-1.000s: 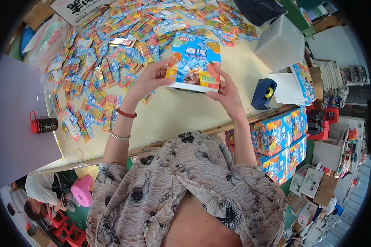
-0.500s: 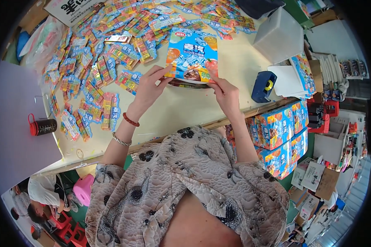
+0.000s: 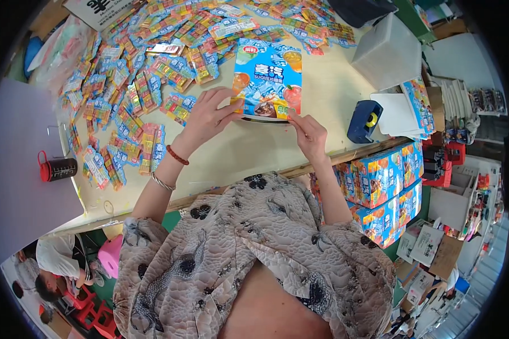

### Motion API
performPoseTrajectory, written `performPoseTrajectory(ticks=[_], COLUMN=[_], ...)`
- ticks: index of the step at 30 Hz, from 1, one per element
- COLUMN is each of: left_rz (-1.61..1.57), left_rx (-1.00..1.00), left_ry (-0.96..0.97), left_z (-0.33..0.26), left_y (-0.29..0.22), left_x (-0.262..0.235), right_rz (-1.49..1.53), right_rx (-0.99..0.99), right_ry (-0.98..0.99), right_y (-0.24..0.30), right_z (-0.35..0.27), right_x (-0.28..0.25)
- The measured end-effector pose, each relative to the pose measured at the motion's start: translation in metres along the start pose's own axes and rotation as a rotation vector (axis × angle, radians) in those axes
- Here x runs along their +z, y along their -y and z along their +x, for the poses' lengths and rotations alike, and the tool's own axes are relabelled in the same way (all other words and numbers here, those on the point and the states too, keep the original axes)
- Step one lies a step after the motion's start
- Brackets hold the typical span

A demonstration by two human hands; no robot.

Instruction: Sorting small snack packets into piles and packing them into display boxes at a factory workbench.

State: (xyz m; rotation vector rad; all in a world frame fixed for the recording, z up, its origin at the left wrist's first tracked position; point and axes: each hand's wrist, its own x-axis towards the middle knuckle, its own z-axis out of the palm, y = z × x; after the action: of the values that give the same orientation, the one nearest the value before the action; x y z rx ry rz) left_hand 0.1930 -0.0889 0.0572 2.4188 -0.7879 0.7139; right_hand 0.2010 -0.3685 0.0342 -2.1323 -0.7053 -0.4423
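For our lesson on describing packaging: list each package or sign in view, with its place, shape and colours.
Blue pouch: flat, fruit pictures, held by left hand and right hand.
Sachets: small, multicoloured, spread over table.
Cartons: blue-orange, stacked right of table.
Sign: white, far edge.

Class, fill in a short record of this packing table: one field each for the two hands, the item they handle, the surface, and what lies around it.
left hand: fingers on the left edge of the blue pouch
right hand: pinching the pouch's lower right corner
blue pouch: large, flat, fruit pictures, lying on the table
table: pale top, wooden front edge
small packets: many, colourful, spread across the left and far side
tape dispenser: dark blue, to the right of the hands
white box: far right on the table
mug: dark with a red handle, far left
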Motion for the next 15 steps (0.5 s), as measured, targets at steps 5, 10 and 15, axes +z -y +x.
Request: performPoseTrajectory(ticks=[5,10,15], left_rz=[-0.24,-0.166,-0.103], left_rx=[-0.001,0.01,0.069], left_ry=[0.017,0.031,0.025], left_z=[-0.017,-0.016,-0.02], left_y=[0.013,-0.007,0.0], left_x=[0.025,0.025,0.033], right_rz=[0.001,-0.179,-0.275], right_rx=[-0.014,-0.179,-0.245], right_ry=[-0.007,-0.038,-0.028], right_y=[-0.005,-0.011,-0.001], right_z=[-0.002,-0.005,0.005], right_x=[0.003,0.002,0.005])
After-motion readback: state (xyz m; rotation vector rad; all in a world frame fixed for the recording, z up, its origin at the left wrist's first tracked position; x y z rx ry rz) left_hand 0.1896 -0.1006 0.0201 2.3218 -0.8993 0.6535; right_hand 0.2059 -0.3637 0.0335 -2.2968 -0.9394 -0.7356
